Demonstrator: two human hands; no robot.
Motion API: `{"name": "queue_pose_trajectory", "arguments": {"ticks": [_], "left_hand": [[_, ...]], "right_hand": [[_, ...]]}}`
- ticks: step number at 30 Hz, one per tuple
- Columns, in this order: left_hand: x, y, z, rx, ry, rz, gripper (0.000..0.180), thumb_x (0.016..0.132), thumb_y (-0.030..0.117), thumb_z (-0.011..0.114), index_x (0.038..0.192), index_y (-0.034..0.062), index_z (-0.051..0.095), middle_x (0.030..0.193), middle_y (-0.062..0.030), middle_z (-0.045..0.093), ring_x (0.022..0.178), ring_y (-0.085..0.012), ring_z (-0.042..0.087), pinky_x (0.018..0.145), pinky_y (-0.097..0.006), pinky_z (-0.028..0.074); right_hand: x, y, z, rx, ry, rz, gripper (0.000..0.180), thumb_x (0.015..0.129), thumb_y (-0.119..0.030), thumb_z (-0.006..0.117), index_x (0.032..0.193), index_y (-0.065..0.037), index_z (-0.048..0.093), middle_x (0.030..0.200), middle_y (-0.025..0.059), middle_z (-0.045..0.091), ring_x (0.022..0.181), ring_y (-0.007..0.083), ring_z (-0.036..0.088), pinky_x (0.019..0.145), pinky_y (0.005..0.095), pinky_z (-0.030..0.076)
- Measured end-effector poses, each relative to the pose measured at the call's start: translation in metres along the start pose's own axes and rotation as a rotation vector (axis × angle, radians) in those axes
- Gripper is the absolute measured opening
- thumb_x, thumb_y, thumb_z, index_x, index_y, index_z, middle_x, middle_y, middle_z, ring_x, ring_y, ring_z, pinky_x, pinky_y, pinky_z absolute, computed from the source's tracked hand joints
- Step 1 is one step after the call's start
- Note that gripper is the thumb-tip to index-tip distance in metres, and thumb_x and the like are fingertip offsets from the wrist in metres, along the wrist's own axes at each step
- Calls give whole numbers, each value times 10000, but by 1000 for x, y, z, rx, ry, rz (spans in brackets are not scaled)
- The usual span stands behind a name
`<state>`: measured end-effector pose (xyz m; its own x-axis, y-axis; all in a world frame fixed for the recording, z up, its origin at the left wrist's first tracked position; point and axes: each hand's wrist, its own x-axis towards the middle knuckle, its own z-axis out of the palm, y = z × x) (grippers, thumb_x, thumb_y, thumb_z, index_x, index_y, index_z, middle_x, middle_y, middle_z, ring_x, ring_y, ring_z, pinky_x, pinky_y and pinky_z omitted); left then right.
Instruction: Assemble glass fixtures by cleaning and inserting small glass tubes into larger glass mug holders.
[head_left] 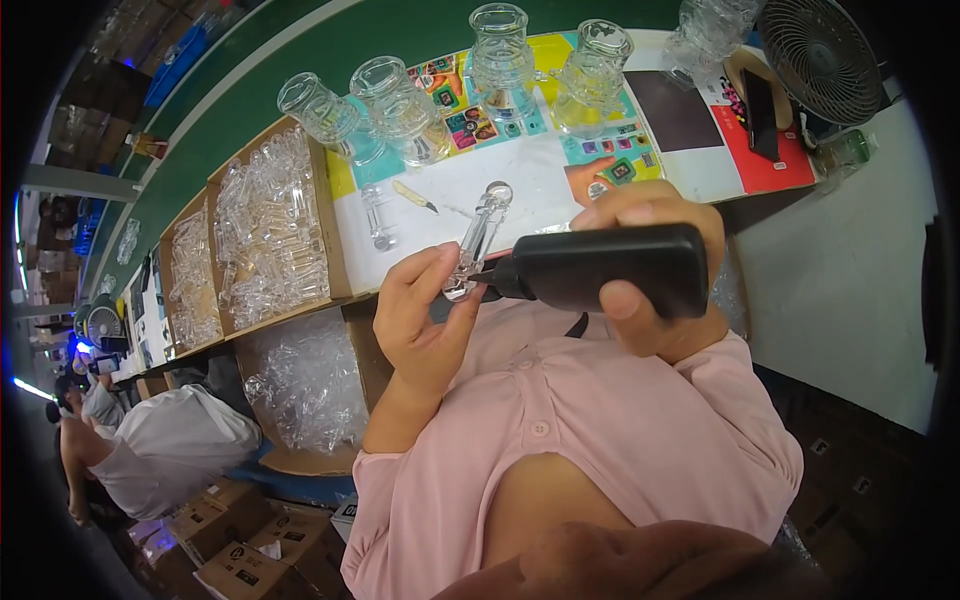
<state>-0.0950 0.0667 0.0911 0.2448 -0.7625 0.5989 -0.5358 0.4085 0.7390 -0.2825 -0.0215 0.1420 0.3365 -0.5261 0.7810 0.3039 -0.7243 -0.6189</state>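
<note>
My left hand (425, 312) pinches the near end of a clear tube-shaped piece (484, 232) with a rounded far end, held tilted above the work surface. In my right hand (660, 240) lies a black squeeze bottle (610, 268) on its side, fingers wrapped round it. Its narrow tip points left and meets or nearly meets the near end of the clear piece; whether they touch I cannot tell. Another clear tube piece (378, 218) lies on the white surface, beside a small pale-handled pointed tool (414, 196).
Several clear glass-like vessels (400, 112) stand along the back. At left, cardboard boxes (340, 235) hold many clear tube pieces, with a bag of clear plastic (310, 385) below. A black fan (822, 60) and a phone (762, 115) are at right. Another person (165, 435) sits at far left.
</note>
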Motion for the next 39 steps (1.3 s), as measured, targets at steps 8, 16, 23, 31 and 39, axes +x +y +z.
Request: {"name": "queue_pose_trajectory", "arguments": {"ticks": [8,16,23,31,39], "left_hand": [[1,1,-2,54,-9,-14,467,599,-69,713,1048,13,612,937,-119,586,824,-199,580,724,-260,462],[-4,1,-1,-279,-69,-271,431,728,-46,639,1145,-19,533,983,-105,570,874,-176,570,775,-254,448],[-3,14,-5,-739,-109,-470,468,798,-18,587,1222,-45,391,1044,-155,555,989,-215,565,864,-297,450],[-7,7,-6,-833,-133,-504,414,791,34,622,1147,-28,418,1009,-150,570,948,-219,588,852,-300,454],[-5,9,-4,-811,-101,-456,366,794,-15,599,1117,-15,426,1025,-170,570,965,-230,586,843,-309,471]], "right_hand": [[-1,-14,1,-151,-110,-105,491,722,-100,686,1113,-4,405,936,167,572,851,250,581,705,318,476],[-6,-13,1,-98,-80,-131,498,728,-104,688,1112,-8,387,957,173,559,857,258,588,700,301,497],[-16,-20,1,-12,-61,-41,470,770,-166,688,1102,-56,374,990,188,517,812,238,568,692,297,492],[-17,-2,7,23,-27,-329,471,750,-174,710,1063,0,404,927,226,547,671,248,561,525,335,467],[-17,0,8,3,-29,-361,454,745,-155,712,1051,4,417,932,234,552,655,246,562,521,338,465]]}}
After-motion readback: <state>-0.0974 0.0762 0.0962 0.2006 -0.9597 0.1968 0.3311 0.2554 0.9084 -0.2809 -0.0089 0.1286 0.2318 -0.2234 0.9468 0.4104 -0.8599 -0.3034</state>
